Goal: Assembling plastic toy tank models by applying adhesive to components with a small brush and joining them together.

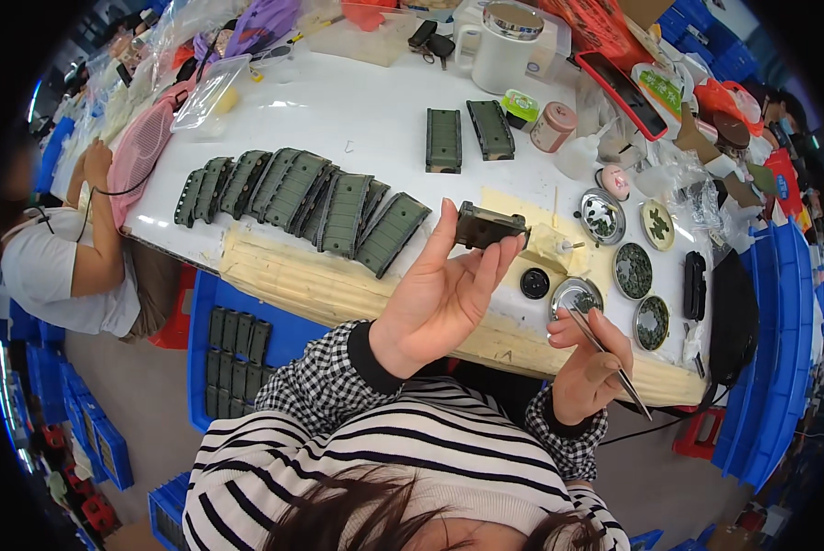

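Left hand (441, 301), green part (485, 227) between fingertips

"How many green pieces (490, 227) do you count?"
"One in the left hand (444, 308), two apart on the counter (338, 101), and a row (347, 216) that overlaps too much for a sure number."
"Tweezers?"
"One pair (634, 390), in the right hand (600, 363)."
"Round dishes with bits in them?"
"Five (562, 292), plus one small black dish (535, 283)."
"Drinking mugs?"
"One white mug (493, 64)."
"Jars and tubs near it?"
"One pink jar (554, 127), one green-lidded tub (521, 106)."
"Phones?"
"One phone (621, 95)."
"Bins holding green pieces?"
"One blue bin (196, 340); its contents are partly hidden, so I can't total them."
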Tool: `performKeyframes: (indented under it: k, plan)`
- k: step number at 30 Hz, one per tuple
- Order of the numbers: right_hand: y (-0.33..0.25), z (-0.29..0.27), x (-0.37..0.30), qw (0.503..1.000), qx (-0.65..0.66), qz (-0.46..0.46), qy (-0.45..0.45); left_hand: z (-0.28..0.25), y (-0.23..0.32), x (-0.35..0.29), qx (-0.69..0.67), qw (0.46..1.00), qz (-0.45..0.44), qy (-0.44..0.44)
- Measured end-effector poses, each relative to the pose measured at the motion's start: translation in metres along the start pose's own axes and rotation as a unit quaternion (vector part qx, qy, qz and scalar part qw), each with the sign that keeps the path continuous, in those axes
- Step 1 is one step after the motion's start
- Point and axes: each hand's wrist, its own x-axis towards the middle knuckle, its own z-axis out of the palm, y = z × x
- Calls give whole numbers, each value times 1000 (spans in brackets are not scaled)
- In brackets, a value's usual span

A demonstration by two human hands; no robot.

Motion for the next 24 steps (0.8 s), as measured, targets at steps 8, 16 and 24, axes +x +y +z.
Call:
performKeyframes:
  k: [8, 16, 24]
  plan:
    - [1, -3, -2, 999, -5, -4, -43, -8, 2, -1, -37, 999, -16, 6]
    - [-5, 1, 2, 998, 0, 15, -53, -2, -4, -2, 10, 1000, 5, 21]
    - [-5, 17, 11, 998, -13, 33, -52, -7, -6, -3, 8, 999, -11, 36]
